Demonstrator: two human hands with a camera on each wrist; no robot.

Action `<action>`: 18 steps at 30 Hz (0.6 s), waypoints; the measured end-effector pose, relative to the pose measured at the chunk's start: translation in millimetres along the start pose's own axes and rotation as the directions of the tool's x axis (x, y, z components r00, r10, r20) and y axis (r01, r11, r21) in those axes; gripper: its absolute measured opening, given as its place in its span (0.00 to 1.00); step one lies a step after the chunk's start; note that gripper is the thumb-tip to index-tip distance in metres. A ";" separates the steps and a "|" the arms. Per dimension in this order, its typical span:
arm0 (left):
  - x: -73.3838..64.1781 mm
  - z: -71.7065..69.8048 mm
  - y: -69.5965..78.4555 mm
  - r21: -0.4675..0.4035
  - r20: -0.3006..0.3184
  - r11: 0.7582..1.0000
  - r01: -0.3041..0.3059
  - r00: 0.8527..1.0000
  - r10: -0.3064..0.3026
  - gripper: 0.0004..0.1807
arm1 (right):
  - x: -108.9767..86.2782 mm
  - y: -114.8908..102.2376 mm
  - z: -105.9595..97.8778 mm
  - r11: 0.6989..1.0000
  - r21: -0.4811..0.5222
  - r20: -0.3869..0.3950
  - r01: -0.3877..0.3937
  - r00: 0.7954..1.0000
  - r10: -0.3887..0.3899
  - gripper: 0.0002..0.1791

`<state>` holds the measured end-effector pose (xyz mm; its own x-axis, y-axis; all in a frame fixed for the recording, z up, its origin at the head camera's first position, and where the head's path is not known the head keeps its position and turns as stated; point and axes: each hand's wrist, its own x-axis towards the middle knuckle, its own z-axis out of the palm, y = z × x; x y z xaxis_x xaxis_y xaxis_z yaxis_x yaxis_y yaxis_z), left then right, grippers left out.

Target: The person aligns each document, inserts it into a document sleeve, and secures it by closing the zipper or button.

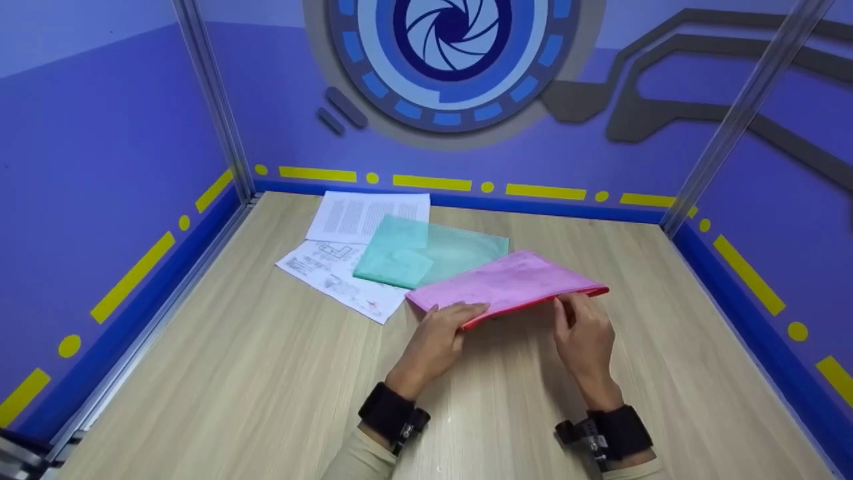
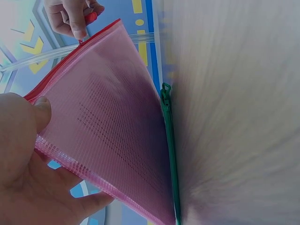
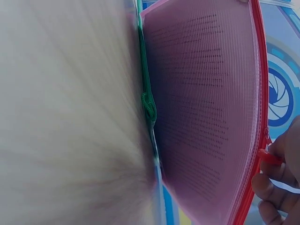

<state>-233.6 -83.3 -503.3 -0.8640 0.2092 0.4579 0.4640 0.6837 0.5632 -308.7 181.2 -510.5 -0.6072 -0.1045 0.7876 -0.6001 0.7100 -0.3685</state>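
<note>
A pink mesh zip pouch with a red zipper edge is held tilted above the table, the zipper towards me. Lines of print show through its mesh in both wrist views. My left hand grips its left end, thumb on one face and fingers behind. At the zipper edge, my right hand pinches the red zipper pull. Behind the pink pouch lies a green mesh zip pouch, partly covering printed sheets; its green zipper slider shows in the left wrist view.
A text sheet and a sheet with drawings lie at the back left of the wooden table. Blue-purple panels with metal posts enclose the table's back and sides.
</note>
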 end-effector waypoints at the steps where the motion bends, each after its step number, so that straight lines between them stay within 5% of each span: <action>1: 0.1 -0.1 0.3 0.003 0.000 1.000 -0.002 1.000 0.002 0.35 | 0.0 0.2 0.0 1.000 -0.001 -0.001 0.002 1.000 -0.002 0.03; 18: -0.2 0.4 0.5 -0.018 -0.026 0.999 -0.043 0.999 0.042 0.34 | 1.2 3.8 -3.9 1.000 -0.023 -0.035 0.003 0.999 -0.004 0.05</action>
<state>-233.3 -82.8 -503.4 -0.8384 0.2200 0.4987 0.5038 0.6617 0.5553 -309.6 186.4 -509.0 -0.5863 -0.0831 0.8058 -0.5902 0.7252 -0.3546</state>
